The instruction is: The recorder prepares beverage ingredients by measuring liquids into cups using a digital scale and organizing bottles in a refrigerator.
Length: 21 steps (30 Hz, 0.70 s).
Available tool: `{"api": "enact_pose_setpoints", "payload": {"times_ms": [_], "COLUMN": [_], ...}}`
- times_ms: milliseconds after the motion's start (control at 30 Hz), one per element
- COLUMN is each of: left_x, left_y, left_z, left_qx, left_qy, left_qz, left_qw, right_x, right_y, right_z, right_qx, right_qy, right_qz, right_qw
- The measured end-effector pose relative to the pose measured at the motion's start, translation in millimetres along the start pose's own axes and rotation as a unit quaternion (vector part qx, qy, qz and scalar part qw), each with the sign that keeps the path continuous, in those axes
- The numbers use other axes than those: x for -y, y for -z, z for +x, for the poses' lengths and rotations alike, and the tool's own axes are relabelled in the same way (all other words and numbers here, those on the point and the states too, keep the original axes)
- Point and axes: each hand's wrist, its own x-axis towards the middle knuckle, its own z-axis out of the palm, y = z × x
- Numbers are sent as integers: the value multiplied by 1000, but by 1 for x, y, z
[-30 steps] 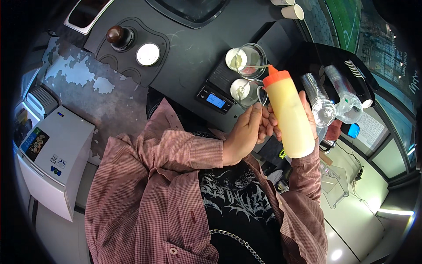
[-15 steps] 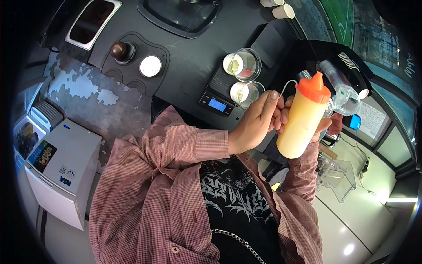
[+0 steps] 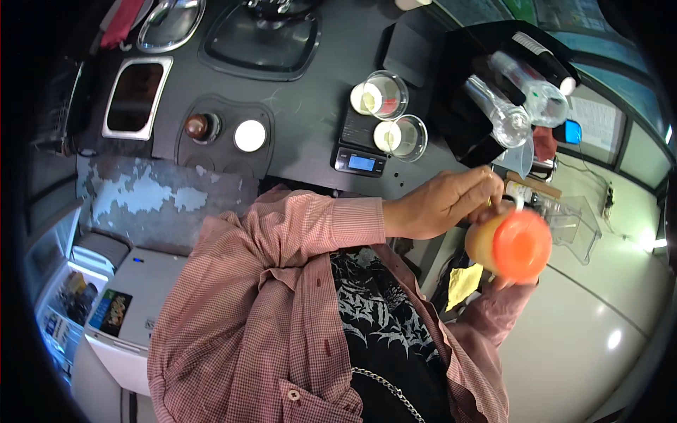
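My right hand (image 3: 499,283), mostly hidden beneath it, holds a squeeze bottle (image 3: 482,242) with a yellowish body. Its orange lid (image 3: 522,244) is tipped toward me and smeared by motion. My left hand (image 3: 462,201) reaches across with fingers pinched together just beside the lid. A short white bit shows by those fingertips, but what they grip is unclear. Beyond my left wrist, two clear cups with pale bottoms, a far cup (image 3: 386,95) and a near cup (image 3: 409,137), stand on a black digital scale (image 3: 362,163) with a lit blue display.
A coffee tamper (image 3: 201,127) sits in a dark mat (image 3: 229,163) on the counter's left. Behind it are a steel-rimmed container (image 3: 137,99) and a black tray (image 3: 261,53). Clear plastic cups (image 3: 508,123) lie on a black box at right. A yellow cloth (image 3: 464,285) hangs below the bottle.
The bottle has come down and right, tipping from upright so its lid now faces me. My left hand has followed it rightward. The view has also shifted.
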Motion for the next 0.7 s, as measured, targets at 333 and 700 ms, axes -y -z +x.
{"api": "enact_pose_setpoints", "payload": {"times_ms": [333, 700], "left_x": [-78, -128], "left_y": [-40, -119], "left_z": [-13, -156], "left_qx": [165, 160], "left_qy": [-100, -217], "left_qz": [329, 586], "left_qw": [924, 764], "right_x": [-6, -56], "right_y": [-76, -180], "right_z": [-104, -150], "right_qx": [-208, -249], "right_qy": [93, 244], "right_qz": [-242, -60], "right_qw": [943, 935]}}
